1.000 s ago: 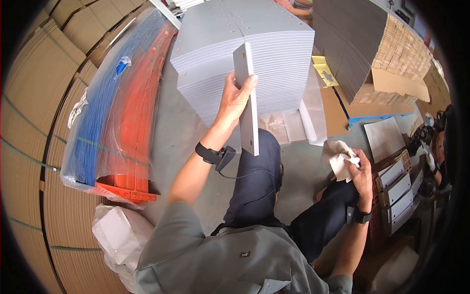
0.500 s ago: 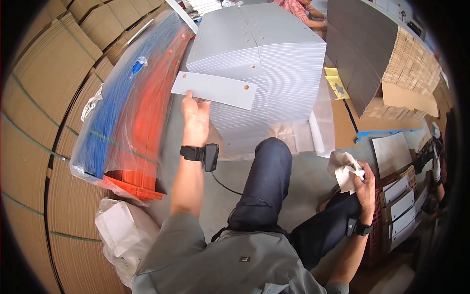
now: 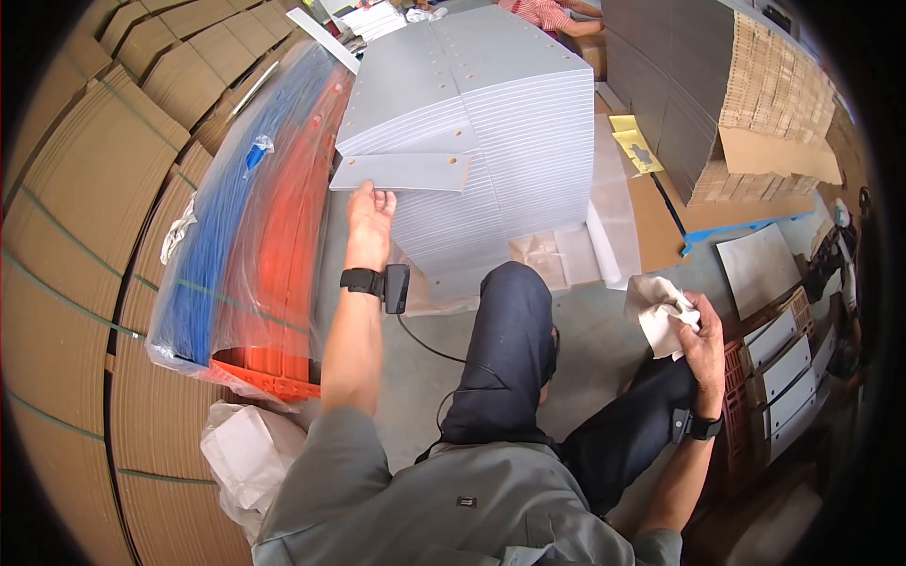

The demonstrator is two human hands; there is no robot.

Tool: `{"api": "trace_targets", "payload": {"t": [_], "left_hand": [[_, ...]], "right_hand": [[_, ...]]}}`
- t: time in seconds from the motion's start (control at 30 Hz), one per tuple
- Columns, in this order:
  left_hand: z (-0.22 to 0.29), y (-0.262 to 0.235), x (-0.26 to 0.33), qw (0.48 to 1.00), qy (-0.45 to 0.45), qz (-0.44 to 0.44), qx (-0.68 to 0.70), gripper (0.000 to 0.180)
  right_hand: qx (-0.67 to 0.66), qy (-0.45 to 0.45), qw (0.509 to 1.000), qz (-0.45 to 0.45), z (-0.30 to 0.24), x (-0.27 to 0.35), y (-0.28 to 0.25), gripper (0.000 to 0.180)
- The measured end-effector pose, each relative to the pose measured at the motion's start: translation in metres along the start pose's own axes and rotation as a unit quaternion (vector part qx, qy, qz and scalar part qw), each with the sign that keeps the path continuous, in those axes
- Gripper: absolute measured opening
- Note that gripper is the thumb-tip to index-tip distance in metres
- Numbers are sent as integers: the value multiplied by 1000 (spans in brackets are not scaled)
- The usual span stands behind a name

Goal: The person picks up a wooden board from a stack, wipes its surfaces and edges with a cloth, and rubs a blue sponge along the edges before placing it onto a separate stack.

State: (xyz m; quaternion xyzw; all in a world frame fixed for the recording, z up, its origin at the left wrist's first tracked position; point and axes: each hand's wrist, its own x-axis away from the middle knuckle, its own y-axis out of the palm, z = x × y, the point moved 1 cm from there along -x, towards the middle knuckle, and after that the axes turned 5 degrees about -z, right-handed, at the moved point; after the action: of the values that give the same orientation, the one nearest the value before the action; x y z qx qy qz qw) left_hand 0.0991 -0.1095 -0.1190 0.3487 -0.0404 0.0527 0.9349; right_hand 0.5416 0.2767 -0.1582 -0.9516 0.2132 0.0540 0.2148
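Observation:
My left hand [image 3: 370,219] is closed on the near edge of a flat light-grey panel [image 3: 401,172] with a round hole near each end. That panel is held out in front of a tall stack of similar grey panels [image 3: 538,141]; whether it touches the stack I cannot tell. At the right, my right hand [image 3: 702,344] grips a crumpled off-white cloth [image 3: 659,316] above my right thigh. Part of the cloth hangs loose from the fingers.
Plastic-wrapped blue [image 3: 215,250] and orange parts [image 3: 288,274] lie left of the stack, beside strapped cardboard piles [image 3: 66,274]. A dark panel stack [image 3: 661,113] stands at the right. White pieces [image 3: 788,387] sit in a crate. Another person's striped sleeve [image 3: 540,11] shows at the back.
The held panel has turned so its right end is higher and it looks more level. My view has shifted slightly. The right hand keeps its grip on the cloth.

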Motion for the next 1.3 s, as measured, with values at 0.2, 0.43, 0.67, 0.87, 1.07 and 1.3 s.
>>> {"api": "trace_targets", "payload": {"t": [0.2,0.43,0.67,0.87,1.07,1.3], "left_hand": [[-9,8,-4,999,-27,25,-20,24],[-28,24,3,1000,-5,0,-19,26],[-31,13,-10,999,-6,-25,-42,34],[-76,15,87,982,-55,-143,-115,16],[-161,17,228,866,-255,-404,-149,19],[-240,-14,285,793,-409,-437,-118,22]], "right_hand": [[-93,35,995,-4,-2,5,-5,31],[-41,24,999,18,-1,7,-6,31],[-48,30,998,30,-3,13,-10,31],[-75,73,994,33,-8,15,-12,29],[-134,51,988,61,-5,14,-16,26],[-175,90,978,62,34,5,-39,30]]}}
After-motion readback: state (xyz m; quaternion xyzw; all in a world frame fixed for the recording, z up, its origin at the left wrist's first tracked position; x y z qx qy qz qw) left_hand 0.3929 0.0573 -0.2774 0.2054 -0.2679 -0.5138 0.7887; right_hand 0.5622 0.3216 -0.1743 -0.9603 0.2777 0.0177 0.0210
